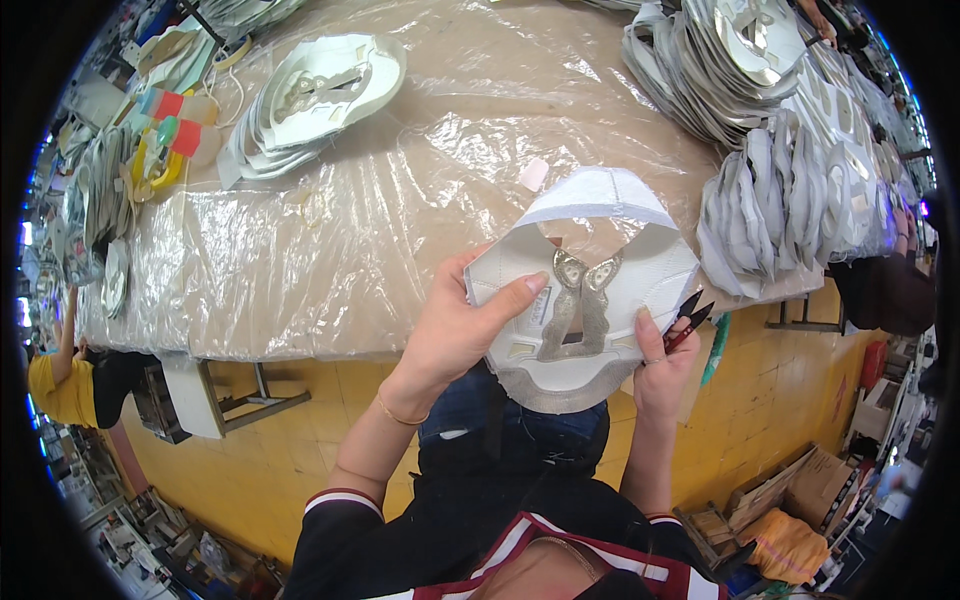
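Note:
A white shoe upper (625, 270) with grey-beige trim is spread between my two hands, above my lap at the table's front edge. My left hand (455, 315) grips its left side, thumb on top and the other fingers underneath. At the right edge my right hand (663, 365) pinches the upper with the thumb. That same hand also holds small dark thread snips (690, 320) with red on the handle, their blades pointing away from the upper. Part of the snips is hidden by the fingers.
Plastic sheeting covers the table (350, 240). A stack of shoe uppers (335, 95) lies at the far left, near bottles with red labels (180, 137). Larger piles of uppers (770, 200) stand on the right. People sit at both sides; cardboard boxes (815, 485) are on the floor.

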A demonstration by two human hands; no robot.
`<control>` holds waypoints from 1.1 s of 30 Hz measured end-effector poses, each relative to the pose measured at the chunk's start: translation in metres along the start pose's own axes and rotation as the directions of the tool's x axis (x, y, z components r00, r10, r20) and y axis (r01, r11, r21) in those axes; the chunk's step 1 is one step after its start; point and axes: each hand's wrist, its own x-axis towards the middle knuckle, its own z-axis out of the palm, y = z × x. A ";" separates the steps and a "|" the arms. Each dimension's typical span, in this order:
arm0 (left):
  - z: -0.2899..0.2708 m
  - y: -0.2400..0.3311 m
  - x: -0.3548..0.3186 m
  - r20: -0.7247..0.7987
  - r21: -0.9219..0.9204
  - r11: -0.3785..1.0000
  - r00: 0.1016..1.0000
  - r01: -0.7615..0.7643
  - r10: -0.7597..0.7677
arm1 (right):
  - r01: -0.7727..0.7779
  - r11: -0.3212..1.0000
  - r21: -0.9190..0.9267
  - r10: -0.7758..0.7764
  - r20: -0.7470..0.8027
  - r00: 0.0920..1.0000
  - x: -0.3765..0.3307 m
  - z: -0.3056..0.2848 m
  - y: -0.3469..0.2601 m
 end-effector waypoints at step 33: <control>-0.092 -0.045 -0.017 -0.277 0.253 0.965 0.951 -0.063 0.134 | 0.490 0.863 -0.122 -0.505 -0.193 0.841 0.194 -0.338 -0.217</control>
